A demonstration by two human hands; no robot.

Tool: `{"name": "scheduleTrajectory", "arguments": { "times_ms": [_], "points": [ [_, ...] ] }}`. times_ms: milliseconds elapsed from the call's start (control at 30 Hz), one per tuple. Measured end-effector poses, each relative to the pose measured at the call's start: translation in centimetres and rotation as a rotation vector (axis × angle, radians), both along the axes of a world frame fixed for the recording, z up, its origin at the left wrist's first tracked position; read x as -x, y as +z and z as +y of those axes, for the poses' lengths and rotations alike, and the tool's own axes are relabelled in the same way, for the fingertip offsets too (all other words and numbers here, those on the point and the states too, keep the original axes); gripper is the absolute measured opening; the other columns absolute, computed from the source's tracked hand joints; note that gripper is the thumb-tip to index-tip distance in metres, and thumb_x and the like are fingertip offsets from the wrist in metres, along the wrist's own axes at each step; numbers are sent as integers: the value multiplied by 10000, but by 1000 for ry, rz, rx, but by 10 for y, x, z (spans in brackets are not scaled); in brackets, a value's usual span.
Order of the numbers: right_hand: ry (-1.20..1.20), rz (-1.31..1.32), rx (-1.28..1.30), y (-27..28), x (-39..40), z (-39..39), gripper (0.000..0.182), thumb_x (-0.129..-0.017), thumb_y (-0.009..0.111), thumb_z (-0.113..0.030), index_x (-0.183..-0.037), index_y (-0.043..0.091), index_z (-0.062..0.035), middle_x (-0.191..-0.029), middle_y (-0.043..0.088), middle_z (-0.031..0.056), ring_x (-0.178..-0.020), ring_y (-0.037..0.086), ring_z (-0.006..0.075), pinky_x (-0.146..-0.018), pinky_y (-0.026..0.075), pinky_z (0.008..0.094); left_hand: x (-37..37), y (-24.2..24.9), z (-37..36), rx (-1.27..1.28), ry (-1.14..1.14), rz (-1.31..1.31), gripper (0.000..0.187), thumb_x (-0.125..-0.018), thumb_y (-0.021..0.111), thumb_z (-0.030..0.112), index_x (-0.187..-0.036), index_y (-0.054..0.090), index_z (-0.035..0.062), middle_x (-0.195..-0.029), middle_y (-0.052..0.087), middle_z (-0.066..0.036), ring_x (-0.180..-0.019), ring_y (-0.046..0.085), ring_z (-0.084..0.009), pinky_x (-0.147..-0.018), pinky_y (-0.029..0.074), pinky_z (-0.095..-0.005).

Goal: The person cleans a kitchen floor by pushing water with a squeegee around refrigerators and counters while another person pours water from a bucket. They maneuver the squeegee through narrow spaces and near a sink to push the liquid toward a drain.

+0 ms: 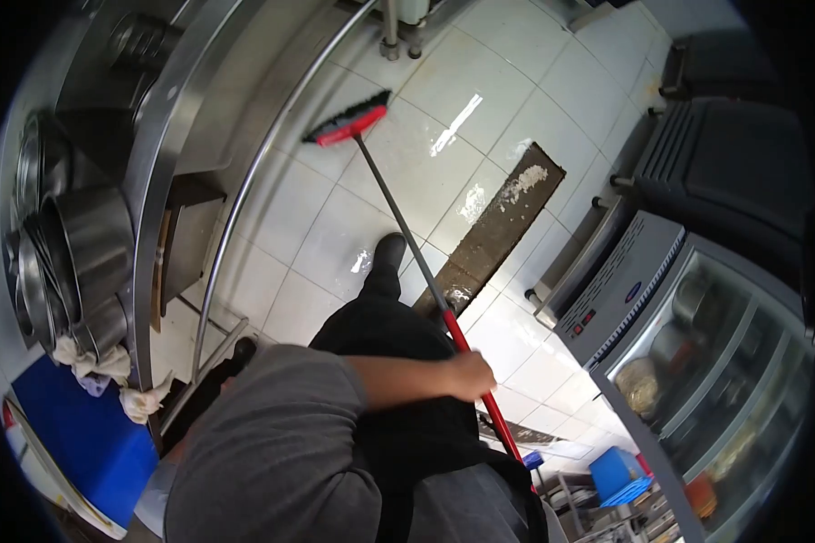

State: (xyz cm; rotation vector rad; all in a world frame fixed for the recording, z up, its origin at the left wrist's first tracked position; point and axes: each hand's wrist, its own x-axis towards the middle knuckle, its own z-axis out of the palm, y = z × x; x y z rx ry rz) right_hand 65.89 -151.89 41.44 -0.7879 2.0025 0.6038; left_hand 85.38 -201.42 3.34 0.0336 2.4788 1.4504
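My left hand [470, 376] is closed around the red lower part of a broom handle [407, 226], its arm reaching across my body from the left. The handle runs away from me over the floor to a red broom head [351, 123] with dark bristles, which rests on the tiles at the upper left. Wet, shiny white tiles [317, 222] lie around it. A dark boot [388, 253] stands beside the handle. My right hand does not show, and the near end of the handle is lost past my apron [417, 434].
A long brown floor strip [498, 231] with white residue crosses the tiles. Steel pots [91, 240] sit on a steel counter [158, 163] at left, with a curved metal rail [244, 190] beside it. At right stands a glass-door refrigerator [620, 290]. A blue panel [77, 434] is lower left.
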Motion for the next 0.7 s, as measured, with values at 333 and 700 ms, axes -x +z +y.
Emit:
{"name": "scheduleTrajectory", "arguments": {
  "times_ms": [333, 700],
  "points": [
    [388, -499, 503, -336, -112, -510, 623, -866, 568, -199, -1440, 330, -228, -878, 628, 220, -780, 637, 353, -682, 504, 455, -193, -149, -265, 744, 1152, -879, 407, -929, 425, 164, -1335, 451, 166, -1502, 309, -100, -1371, 298, -362, -1080, 308, -468],
    [-704, -1139, 539, -68, 109, -286, 413, -742, 562, 65, -1155, 537, 64, -954, 562, 175, -588, 603, 211, -506, 469, 291, -5, -19, -44, 518, 1284, 286, 296, -757, 740, 238, -670, 515, 67, -740, 556, -101, -842, 537, -327, -797, 439, -411]
  ]
}}
